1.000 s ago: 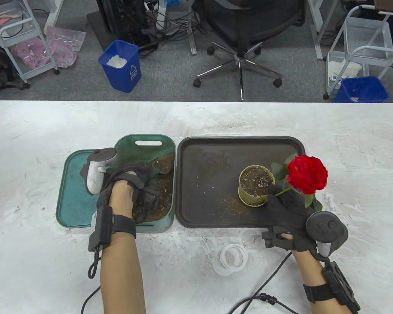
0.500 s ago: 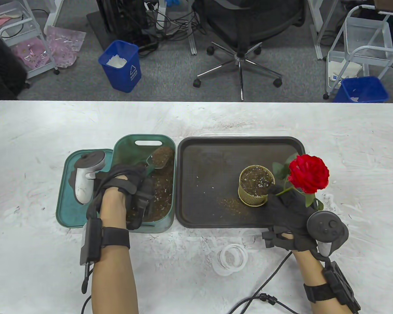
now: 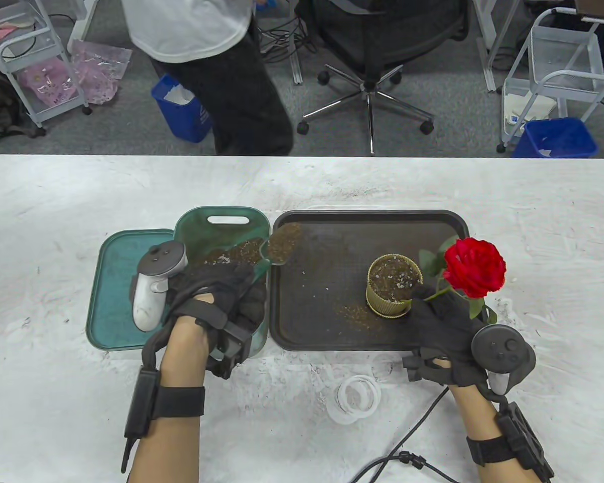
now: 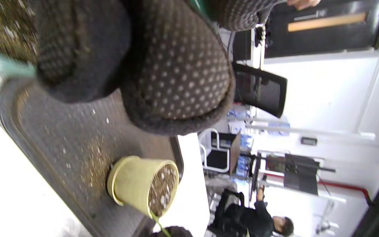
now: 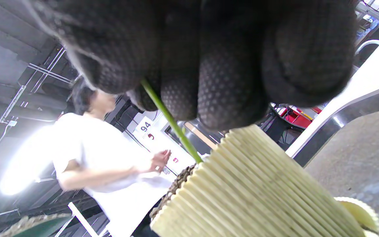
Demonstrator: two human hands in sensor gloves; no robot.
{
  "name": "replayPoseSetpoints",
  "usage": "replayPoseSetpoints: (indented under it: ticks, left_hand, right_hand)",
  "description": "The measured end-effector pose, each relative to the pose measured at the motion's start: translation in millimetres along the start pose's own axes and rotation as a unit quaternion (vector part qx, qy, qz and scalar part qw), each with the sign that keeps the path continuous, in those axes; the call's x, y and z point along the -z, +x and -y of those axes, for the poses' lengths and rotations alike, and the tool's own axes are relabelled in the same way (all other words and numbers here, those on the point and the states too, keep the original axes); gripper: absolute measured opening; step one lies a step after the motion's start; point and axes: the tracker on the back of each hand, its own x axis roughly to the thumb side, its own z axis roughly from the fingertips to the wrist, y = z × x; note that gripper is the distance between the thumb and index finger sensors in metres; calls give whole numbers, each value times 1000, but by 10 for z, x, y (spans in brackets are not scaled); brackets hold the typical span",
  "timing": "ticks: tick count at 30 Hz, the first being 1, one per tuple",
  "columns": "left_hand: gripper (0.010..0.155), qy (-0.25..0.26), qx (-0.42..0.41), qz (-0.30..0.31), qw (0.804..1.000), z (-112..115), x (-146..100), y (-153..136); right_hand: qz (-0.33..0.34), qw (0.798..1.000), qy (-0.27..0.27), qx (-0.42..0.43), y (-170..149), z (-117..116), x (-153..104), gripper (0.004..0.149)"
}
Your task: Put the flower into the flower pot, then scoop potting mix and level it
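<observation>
My left hand [image 3: 234,294] grips the handle of a clear green scoop [image 3: 281,244] heaped with brown potting mix. The scoop hangs over the seam between the green bin [image 3: 221,220] and the dark tray [image 3: 327,327]. A ribbed yellow flower pot [image 3: 394,286] holding mix stands on the tray, also seen in the left wrist view [image 4: 137,186]. My right hand [image 3: 435,314] pinches the green stem [image 5: 169,118] of the red rose [image 3: 474,266], whose lower end sits in the pot [image 5: 252,187]. The bloom leans right, out past the pot's rim.
The bin's green lid [image 3: 113,292] lies flat to the left. Spilled mix [image 3: 355,312] dots the tray. A white ring [image 3: 355,397] and a black cable [image 3: 407,455] lie near the front edge. A person in a white shirt [image 3: 201,45] stands beyond the far edge.
My left hand has lifted the filled scoop out of the bin and carried it right to the tray's edge. A person has walked in behind the table. The right hand has stayed put.
</observation>
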Motion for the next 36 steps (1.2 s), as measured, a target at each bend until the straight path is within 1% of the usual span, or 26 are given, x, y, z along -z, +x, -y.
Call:
replayPoseSetpoints:
  ticks: [2, 6, 8, 12, 17, 24, 26, 30, 33, 35, 36]
  left_hand:
    - [55, -26, 0, 16, 1000, 225, 83, -12]
    - [55, -57, 7, 42, 997, 639, 254, -26]
    - [55, -67, 12, 48, 997, 818, 355, -39]
    - [55, -60, 44, 48, 996, 1059, 563, -102]
    - [55, -36, 85, 47, 995, 1186, 728, -186]
    - [53, 29, 165, 61, 984, 1248, 762, -167]
    - [53, 46, 185, 71, 979, 1274, 740, -122]
    - [52, 94, 251, 88, 959, 1351, 698, -54]
    - [51, 110, 278, 94, 949, 1413, 685, -30]
    - [51, 122, 308, 100, 938, 1445, 665, -5]
    - [51, 126, 311, 102, 936, 1455, 661, 0]
  right_hand:
    - [1, 1000, 0, -1, 0, 1, -1, 37]
    - [1, 1000, 0, -2, 0, 1, -2, 37]
    - [1, 1000, 0, -2, -1, 1, -1, 37]
    - [0, 1000, 0, -1, -2, 4, -2, 37]
    - [0, 1000, 1, -1, -3, 2, 0, 37]
    - [0, 1000, 0, 0, -4, 1, 2, 37]
    - [0, 1000, 0, -2, -4, 2, 1, 37]
    - [1, 1000, -1, -3, -4, -1, 0, 37]
    - [1, 1000, -2, -3, -5, -2, 0, 37]
    - [0, 1000, -2, -2, -6, -3, 0, 37]
    - [0, 1000, -2, -2, -6, -3, 0, 38]
